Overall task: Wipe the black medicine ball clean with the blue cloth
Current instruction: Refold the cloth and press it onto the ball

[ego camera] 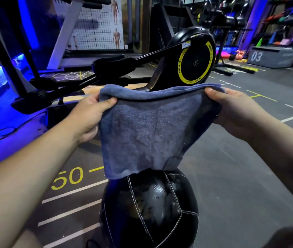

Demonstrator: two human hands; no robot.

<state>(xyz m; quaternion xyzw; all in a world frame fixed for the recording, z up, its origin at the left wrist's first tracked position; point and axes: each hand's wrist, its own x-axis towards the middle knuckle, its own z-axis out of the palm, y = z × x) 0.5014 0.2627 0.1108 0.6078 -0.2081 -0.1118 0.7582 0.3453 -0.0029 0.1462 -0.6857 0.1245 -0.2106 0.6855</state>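
I see my left hand (88,113) and right hand (231,108) pinching the blue cloth (147,133) by its top corners; it hides the top of the black medicine ball (149,210), whose base is cut off.

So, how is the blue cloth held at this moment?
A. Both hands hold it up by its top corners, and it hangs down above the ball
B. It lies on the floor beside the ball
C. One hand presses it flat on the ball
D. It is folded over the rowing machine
A: the left hand and the right hand each pinch a top corner of the blue cloth, which hangs spread out, its lower edge near the top of the black medicine ball.
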